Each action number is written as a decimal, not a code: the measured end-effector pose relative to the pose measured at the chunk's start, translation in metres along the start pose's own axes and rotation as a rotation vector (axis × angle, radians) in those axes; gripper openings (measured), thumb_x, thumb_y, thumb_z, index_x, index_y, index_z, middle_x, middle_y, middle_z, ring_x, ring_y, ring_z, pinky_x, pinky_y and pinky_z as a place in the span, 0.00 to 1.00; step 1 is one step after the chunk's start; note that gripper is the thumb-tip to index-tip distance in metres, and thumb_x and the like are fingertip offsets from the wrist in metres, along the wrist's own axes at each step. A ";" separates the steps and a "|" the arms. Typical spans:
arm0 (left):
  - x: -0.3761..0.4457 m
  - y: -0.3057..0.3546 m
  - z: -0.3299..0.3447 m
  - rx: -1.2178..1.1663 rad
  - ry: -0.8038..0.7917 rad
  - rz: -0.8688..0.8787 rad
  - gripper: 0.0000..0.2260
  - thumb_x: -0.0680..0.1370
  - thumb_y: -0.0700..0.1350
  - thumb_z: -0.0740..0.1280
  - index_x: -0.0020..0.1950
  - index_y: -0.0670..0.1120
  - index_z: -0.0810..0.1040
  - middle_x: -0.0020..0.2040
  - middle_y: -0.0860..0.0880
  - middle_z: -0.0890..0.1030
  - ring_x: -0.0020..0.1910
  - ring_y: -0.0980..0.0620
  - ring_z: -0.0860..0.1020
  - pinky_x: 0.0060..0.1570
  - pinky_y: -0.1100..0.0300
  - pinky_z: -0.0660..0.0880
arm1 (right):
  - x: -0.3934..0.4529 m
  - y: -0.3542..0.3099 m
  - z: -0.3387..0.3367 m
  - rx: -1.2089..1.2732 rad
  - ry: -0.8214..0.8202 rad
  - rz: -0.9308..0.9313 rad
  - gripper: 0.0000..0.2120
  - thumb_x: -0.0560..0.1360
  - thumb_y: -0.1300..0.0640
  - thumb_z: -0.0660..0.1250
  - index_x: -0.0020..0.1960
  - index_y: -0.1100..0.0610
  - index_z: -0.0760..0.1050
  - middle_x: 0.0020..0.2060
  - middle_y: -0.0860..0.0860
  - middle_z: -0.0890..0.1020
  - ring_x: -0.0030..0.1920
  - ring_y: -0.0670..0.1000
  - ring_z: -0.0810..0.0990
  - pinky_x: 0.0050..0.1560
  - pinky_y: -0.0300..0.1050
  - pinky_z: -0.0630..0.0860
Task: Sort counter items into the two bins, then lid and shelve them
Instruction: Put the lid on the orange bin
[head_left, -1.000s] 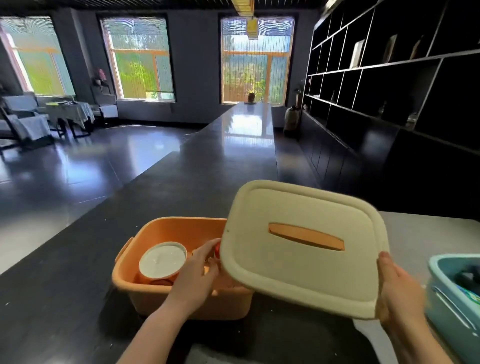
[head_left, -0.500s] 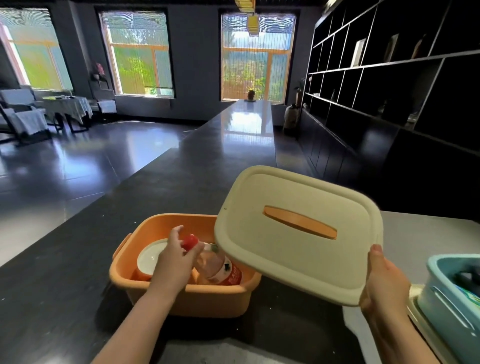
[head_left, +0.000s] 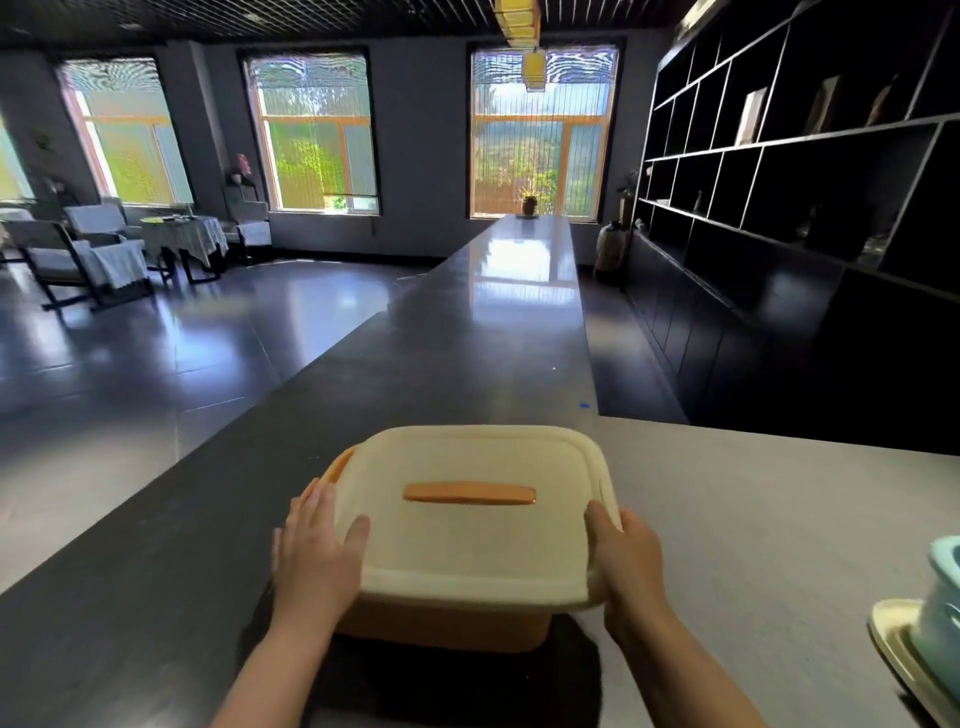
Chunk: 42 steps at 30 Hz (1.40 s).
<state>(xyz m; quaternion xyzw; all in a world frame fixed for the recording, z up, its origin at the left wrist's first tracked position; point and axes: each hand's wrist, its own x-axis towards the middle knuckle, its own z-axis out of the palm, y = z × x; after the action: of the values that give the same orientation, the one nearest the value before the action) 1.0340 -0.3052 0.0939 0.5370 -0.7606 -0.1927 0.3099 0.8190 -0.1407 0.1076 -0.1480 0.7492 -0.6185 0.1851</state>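
So the cream lid (head_left: 480, 525) is sitting on top of the orange bin (head_left: 441, 626) now, covering pretty much the whole opening, with just a sliver of the bin's orange rim peeking out at the far left corner. The lid has an orange handle strip (head_left: 469, 493) across its middle. Both hands are on it: the left hand (head_left: 317, 551) is clamped on the lid's left edge, thumb lying on top and the fingers (head_left: 311, 499) stretched along the side, and the right hand (head_left: 626, 558) grips the right edge the same way, thumb on top, the rest wrapped down over the rim where I can't really see them. The bin stands on the dark part of the desk (head_left: 130, 597), right near the front edge, close to where the surface turns light grey. Off at the far right there's a light blue bin (head_left: 943, 618) cut off by the frame, standing on what looks like another cream lid (head_left: 893, 644). It sits well apart from the orange one. Black shelves (head_left: 800, 171) run along the right wall.
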 end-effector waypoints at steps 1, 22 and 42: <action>0.000 -0.007 0.000 0.041 0.021 -0.029 0.24 0.81 0.48 0.59 0.76 0.46 0.59 0.77 0.48 0.58 0.77 0.48 0.52 0.74 0.50 0.48 | 0.000 0.004 0.011 -0.078 -0.038 0.004 0.14 0.80 0.52 0.59 0.57 0.60 0.75 0.48 0.57 0.79 0.47 0.55 0.78 0.43 0.49 0.76; 0.064 -0.021 -0.006 -0.181 -0.276 -0.140 0.21 0.81 0.45 0.57 0.74 0.44 0.61 0.71 0.42 0.67 0.66 0.42 0.68 0.59 0.52 0.65 | 0.020 -0.008 0.047 -0.204 -0.085 0.004 0.12 0.80 0.57 0.56 0.63 0.57 0.69 0.51 0.54 0.76 0.47 0.51 0.75 0.37 0.42 0.70; -0.014 0.030 0.007 -0.382 -0.156 0.131 0.14 0.77 0.51 0.66 0.62 0.56 0.72 0.57 0.58 0.75 0.60 0.55 0.74 0.61 0.57 0.70 | 0.034 -0.033 -0.006 0.358 0.171 0.084 0.14 0.77 0.58 0.64 0.62 0.55 0.74 0.52 0.56 0.81 0.48 0.57 0.80 0.41 0.51 0.81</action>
<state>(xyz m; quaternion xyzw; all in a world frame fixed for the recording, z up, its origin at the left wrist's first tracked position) 1.0113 -0.2821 0.1044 0.4014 -0.7652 -0.3538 0.3580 0.7858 -0.1573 0.1383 -0.0280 0.6457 -0.7439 0.1698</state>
